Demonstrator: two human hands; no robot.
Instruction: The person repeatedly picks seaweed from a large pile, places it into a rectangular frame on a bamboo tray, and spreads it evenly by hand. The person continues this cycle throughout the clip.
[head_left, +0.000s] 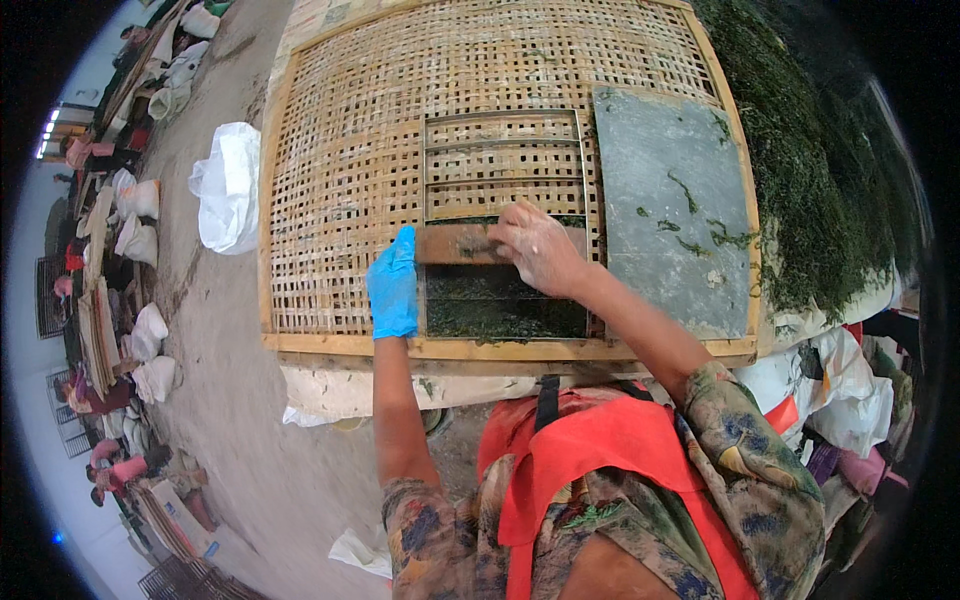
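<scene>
A metal frame with crossbars (505, 142) lies on a woven bamboo screen (345, 187) edged with wood. Dark green plant matter (502, 307) fills its near compartments. Across the frame, just beyond that fill, lies a flat brown strip (450, 244). My left hand (393, 289), in a blue glove, is at the strip's left end, by the frame's side; its grip is not clear. My bare right hand (536, 247) is over the strip's right part with its fingers bent down, a little blurred. Whether it holds the strip or some green matter cannot be told.
A grey board (675, 217) with green scraps lies on the screen's right side. Beyond the screen's right edge is a large heap of dark green plant matter (795, 172). A white plastic bag (227, 187) is at the left. Several people work among sacks and boards at the far left.
</scene>
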